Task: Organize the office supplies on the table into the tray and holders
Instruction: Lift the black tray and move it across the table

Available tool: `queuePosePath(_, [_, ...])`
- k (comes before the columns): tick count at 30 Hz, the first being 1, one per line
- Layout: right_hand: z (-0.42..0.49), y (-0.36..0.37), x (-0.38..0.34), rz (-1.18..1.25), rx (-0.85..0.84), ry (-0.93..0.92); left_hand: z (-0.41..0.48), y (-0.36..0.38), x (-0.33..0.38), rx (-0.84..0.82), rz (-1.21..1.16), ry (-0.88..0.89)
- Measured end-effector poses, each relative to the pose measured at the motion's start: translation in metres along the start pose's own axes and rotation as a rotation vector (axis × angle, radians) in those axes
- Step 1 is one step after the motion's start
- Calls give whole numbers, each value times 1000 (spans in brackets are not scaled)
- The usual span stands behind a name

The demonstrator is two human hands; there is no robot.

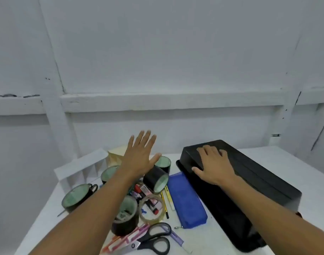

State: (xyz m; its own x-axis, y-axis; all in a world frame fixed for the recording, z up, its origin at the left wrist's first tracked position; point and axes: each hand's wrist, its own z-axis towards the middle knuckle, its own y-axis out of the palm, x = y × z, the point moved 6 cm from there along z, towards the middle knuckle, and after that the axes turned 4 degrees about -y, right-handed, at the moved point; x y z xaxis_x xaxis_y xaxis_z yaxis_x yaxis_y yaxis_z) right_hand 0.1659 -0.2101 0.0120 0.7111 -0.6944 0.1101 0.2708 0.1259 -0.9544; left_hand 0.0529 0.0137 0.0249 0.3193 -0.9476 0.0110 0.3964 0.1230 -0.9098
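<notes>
Over a white table, a person's left hand hovers palm down, fingers straight and spread, holding nothing. Directly beneath it and toward the body lies a jumble of supplies: black tape rolls, a clear tape ring, pens and scissors. A white divided holder stands to that hand's left, and a beige box sits just beyond its wrist. The right hand rests palm down on top of a long black tray, which seems to lie upside down. Its fingers lie loose on the surface, thumb at the near side, gripping nothing. A blue pouch lies between both hands, just beside the tray.
</notes>
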Motion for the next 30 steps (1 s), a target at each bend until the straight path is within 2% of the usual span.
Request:
queuePosePath(4, [-35,35,47,11,-236,95,2,23,40,-74,-27,61])
queuePosePath(6, [-47,39,69,76,-220,113,6,36,70,-103,-41,101])
queuePosePath(11, [-64,37,113,36,-158,135,24,68,129,-235,-126,124])
queuePosePath(14, [-82,41,150,12,-110,201,34,91,162,-341,-244,40])
queuePosePath(18, [-108,45,185,-26,-69,317,42,112,185,-401,-455,-165])
queuePosePath(20, [-133,48,213,-41,-36,461,46,126,201,-446,-585,-263])
queuePosePath(24, [-189,67,256,168,32,815,39,152,225,-569,-781,-433])
queuePosePath(27, [-199,76,259,359,123,851,30,164,231,-599,-909,-554])
queuePosePath(30, [-192,70,264,455,219,846,29,155,229,-510,-1052,-630])
